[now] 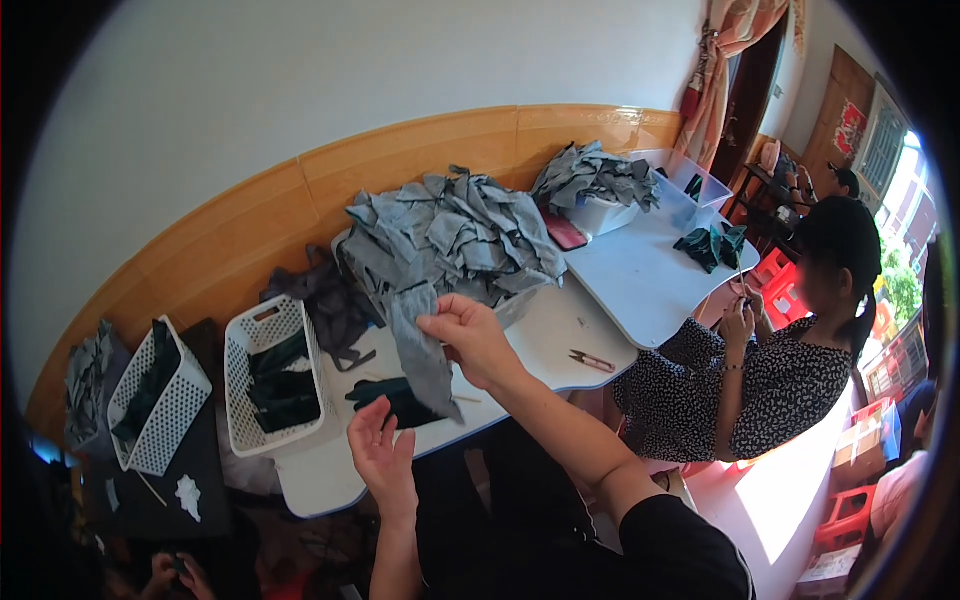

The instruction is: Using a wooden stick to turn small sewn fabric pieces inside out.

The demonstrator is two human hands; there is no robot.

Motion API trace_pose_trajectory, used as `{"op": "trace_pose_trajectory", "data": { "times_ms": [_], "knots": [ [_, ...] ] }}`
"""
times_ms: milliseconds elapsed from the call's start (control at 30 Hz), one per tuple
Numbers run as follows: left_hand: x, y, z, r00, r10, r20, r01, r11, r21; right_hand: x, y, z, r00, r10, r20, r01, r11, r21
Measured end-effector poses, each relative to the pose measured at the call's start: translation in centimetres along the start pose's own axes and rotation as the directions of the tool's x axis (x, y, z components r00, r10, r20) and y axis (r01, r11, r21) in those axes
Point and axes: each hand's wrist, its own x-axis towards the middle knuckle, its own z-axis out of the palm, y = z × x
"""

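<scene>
Now pinches a grey cloth strip in the right hand, mid-frame; holds the left hand loosely spread, lower centre, apart from the right, near dark green cloth on the white table. And outward: to a grey cloth heap, upper centre, a white basket at left, snips right of centre.

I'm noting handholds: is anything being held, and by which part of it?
The right grip pinches a grey cloth strip by its edge, near the upper end. The left grip is open, holding nothing.
</scene>
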Motion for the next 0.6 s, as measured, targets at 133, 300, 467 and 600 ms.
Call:
{"op": "trace_pose_trajectory", "data": {
  "times_ms": [133,300,467,600],
  "knots": [
    [2.5,-4.0,1.2,0.993,0.033,0.116,-0.018,0.992,-0.125,-2.3,8.0,-3.1,0.991,0.019,0.132,0.0,0.99,-0.144],
    [0.4,-6.3,-0.1,0.904,-0.414,0.106,0.427,0.87,-0.246,-6.6,8.6,-5.9,0.982,0.161,0.096,-0.148,0.981,-0.127],
    [0.0,-8.7,-0.4,0.927,-0.361,0.104,0.375,0.902,-0.215,-9.3,10.1,-7.5,0.969,0.161,0.185,-0.076,0.913,-0.4],
    [-1.7,-10.2,-2.3,0.936,-0.338,0.101,0.349,0.928,-0.129,-9.3,11.4,-6.9,0.991,0.073,0.11,-0.018,0.901,-0.434]
  ]
}}
